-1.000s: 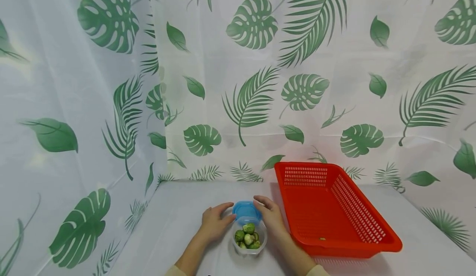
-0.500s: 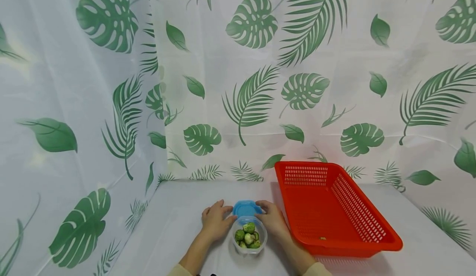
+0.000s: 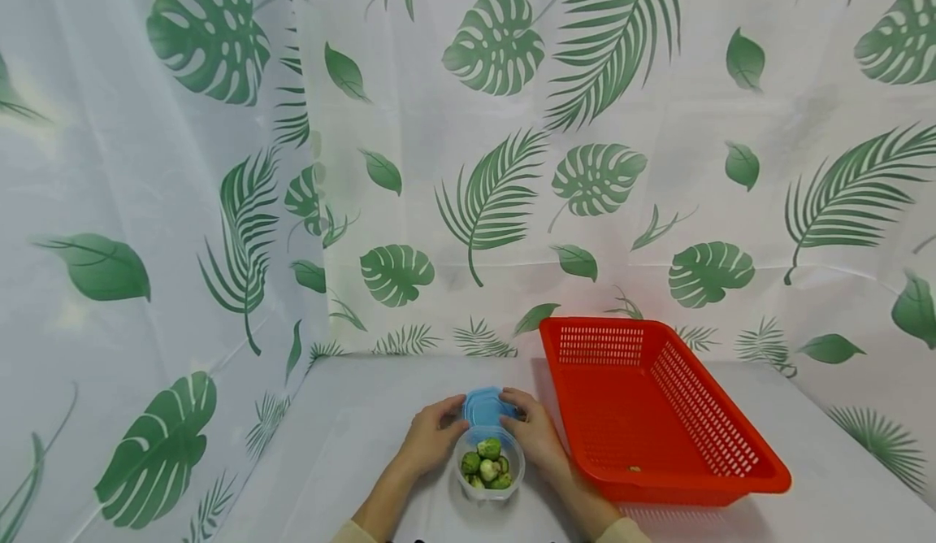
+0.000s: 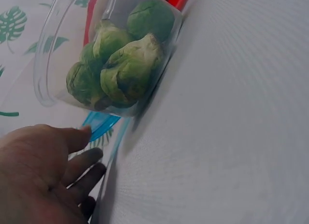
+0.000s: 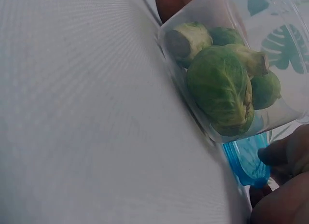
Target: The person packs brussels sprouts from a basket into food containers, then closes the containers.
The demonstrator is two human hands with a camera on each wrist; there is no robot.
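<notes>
A clear plastic food container [image 3: 520, 463] stands on the table, uncovered, with several Brussels sprouts [image 3: 489, 469] inside. Just behind it is a blue lid [image 3: 484, 409], which looks slightly tilted. My left hand [image 3: 430, 436] has its thumb and fingertips at the lid's left edge; in the left wrist view the thumb meets the blue rim while lower fingers spread beneath. On the other side, my right hand [image 3: 537, 431] grips the lid's right edge. The right wrist view shows the lid [image 5: 248, 161] between thumb and fingers, below the container [image 5: 289, 101] in that picture.
A large red perforated plastic basket [image 3: 578, 453] stands to the right, close to my right forearm. A small greenish scrap [image 3: 634, 469] lies in it. A white leaf-patterned curtain [image 3: 512, 283] hangs behind and left of the white table [image 3: 351, 413].
The lid has shifted slightly right and away, and tilts more than half a second ago. My left hand has moved right to its edge; the right fingertips have reached farther. The container stays put.
</notes>
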